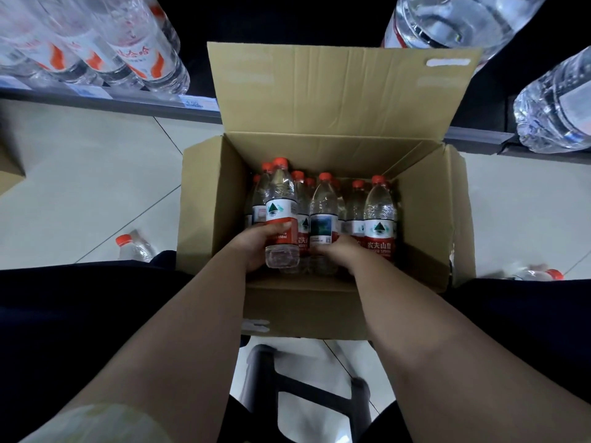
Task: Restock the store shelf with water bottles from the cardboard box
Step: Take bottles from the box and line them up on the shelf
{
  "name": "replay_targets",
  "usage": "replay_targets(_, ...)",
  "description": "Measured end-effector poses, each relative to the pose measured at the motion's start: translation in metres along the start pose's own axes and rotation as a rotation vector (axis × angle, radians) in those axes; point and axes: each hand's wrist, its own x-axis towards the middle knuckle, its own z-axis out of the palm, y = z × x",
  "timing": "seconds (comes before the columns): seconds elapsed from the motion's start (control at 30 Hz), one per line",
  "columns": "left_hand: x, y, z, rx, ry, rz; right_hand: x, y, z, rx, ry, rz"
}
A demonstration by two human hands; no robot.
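- The cardboard box (319, 145) stood open on the tiled floor (96, 180), its far flap upright against the store shelf (160, 102) and its near flap folded down toward the person.
- Red-capped water bottles (355, 212) stood upright inside the box, packed along its middle and far part; bare cardboard showed between them and the box's left and right walls.
- The left hand (256, 241) was closed around the lower part of one raised bottle (280, 212), fingers wrapped over its red label; this bottle's cap sat higher than its neighbours in the box.
- The right hand (339, 251) was curled low in the box over the base of a second bottle (323, 215); whether it fully gripped it could not be told.
- Both forearms crossed the box's near edge, with a gap between them.
- Left of the box, a loose bottle (132, 246) lay on the floor, apart from the box wall; right of the box, another loose bottle (537, 274) lay just beyond the side flap.
- Behind the box on the left, labelled bottles (105, 43) filled the shelf to its front edge; behind it on the right, large clear bottles (556, 107) stood at the shelf's lip.
- Nearer the person than the box, a dark stool frame (307, 391) stood on the floor.
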Motion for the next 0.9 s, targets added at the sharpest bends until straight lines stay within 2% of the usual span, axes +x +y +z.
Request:
replay_targets(0.1,-0.003,0.000,0.006,0.009,0.015,-0.001,-0.004,-0.005,-0.004,0.175,-0.030,0.041)
replay_targets(0.3,-0.023,0.006,0.032,0.045,0.159,0.024,-0.035,-0.011,-0.025,0.522,-0.055,0.047)
replay_targets(0.4,-0.032,0.003,0.042,0.156,0.310,0.109,-0.052,-0.011,-0.032,0.608,-0.026,-0.008)
replay_targets(0.47,-0.049,-0.001,0.052,0.208,0.414,0.202,-0.071,-0.012,-0.031,0.693,0.053,-0.058)
replay_targets(0.63,-0.098,-0.009,0.087,0.155,0.389,0.394,-0.107,-0.007,-0.029,0.893,0.229,-0.236)
replay_targets(0.8,-0.155,-0.001,0.125,0.188,0.354,0.570,-0.169,-0.013,-0.030,0.921,0.377,-0.375)
replay_targets(0.9,-0.189,0.013,0.145,0.223,0.307,0.647,-0.203,-0.023,-0.041,0.906,0.335,-0.485)
